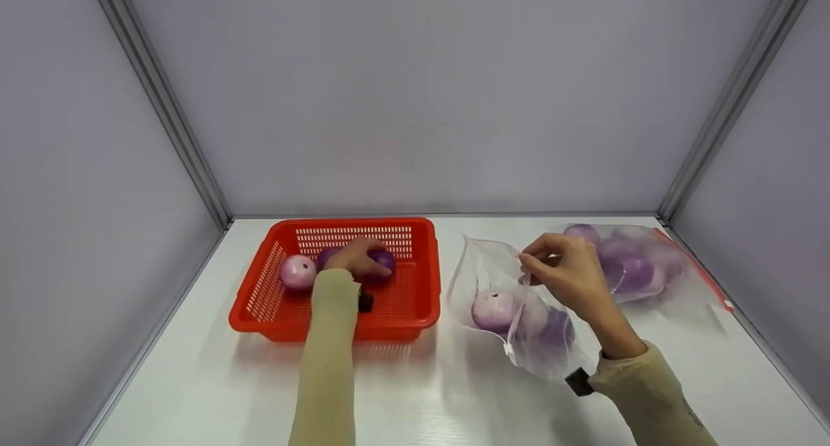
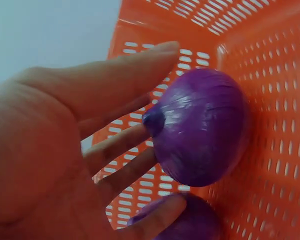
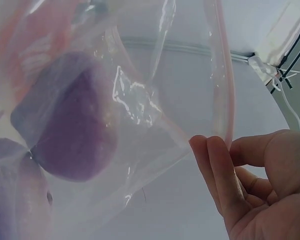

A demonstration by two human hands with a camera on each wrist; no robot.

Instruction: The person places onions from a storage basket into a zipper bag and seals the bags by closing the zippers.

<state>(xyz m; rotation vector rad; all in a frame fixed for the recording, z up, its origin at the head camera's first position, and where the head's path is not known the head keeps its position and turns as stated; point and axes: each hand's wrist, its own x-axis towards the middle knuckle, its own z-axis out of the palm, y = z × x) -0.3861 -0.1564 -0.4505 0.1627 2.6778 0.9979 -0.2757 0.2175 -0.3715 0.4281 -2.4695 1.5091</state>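
My left hand [image 1: 353,257] reaches down into the red basket [image 1: 331,224], beside a dark purple onion [image 1: 384,263]. In the left wrist view its fingers are spread loosely along the near side of that glossy purple onion [image 2: 205,127], without closing round it. One finger lies over a second purple onion [image 2: 200,222]. My right hand [image 1: 569,274] pinches the rim of a clear zip bag [image 1: 491,255] between thumb and fingers, holding the mouth up. A pale pink-purple onion [image 1: 494,310] and a darker one [image 1: 557,327] lie in this bag.
In the basket's left part sits a pale pink onion [image 1: 299,272]. At the back right lies another clear bag [image 1: 690,297] with a red zip strip and several purple onions inside. Grey-white panels [image 1: 415,109] wall in the white table [image 1: 415,410] at the back and sides.
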